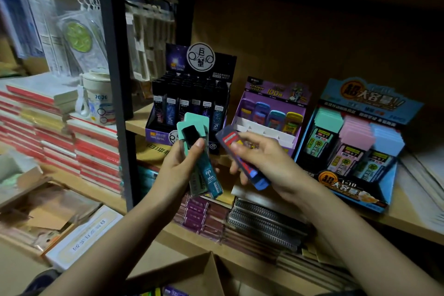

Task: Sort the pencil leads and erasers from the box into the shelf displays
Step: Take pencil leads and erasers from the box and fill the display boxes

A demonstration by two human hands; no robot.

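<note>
Three display boxes [269, 113] side by side on shelf [408, 221].

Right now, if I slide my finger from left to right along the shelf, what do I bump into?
White mug → black display box full of lead tubes → purple display box → blue display box.
</note>
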